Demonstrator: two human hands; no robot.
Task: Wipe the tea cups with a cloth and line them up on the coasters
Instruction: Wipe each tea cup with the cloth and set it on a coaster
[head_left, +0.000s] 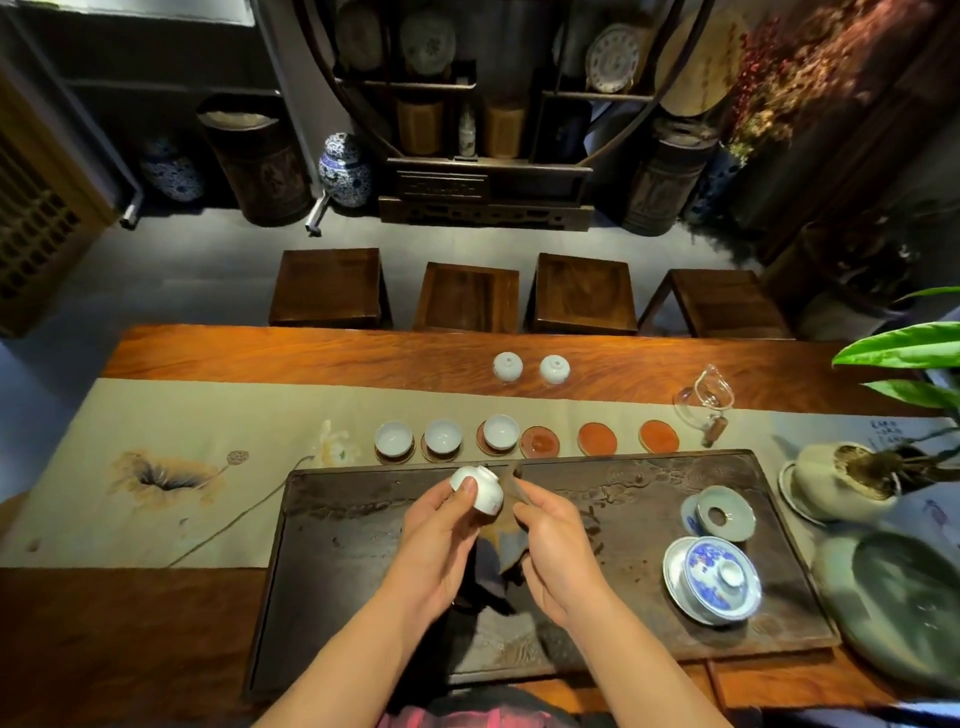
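Note:
My left hand (441, 540) holds a small white tea cup (480, 491) tipped on its side above the dark tea tray (363, 571). My right hand (556, 545) grips a brown cloth (506, 540) that touches the cup from the right. Three white cups (394, 436) (442, 435) (501, 432) stand upright on the leftmost coasters of a row. Three orange coasters (540, 442) (597, 438) (659, 435) to their right are bare. Two more white cups (507, 366) (554, 369) sit upside down on the far wood.
A blue-and-white lidded bowl (719, 574) and a pale strainer dish (722, 514) sit on the tray's right part. A glass pitcher (704, 400) stands behind the coasters. A potted plant (852, 480) and a green stone dish (904, 597) are at the right. Wooden stools (582, 293) line the far side.

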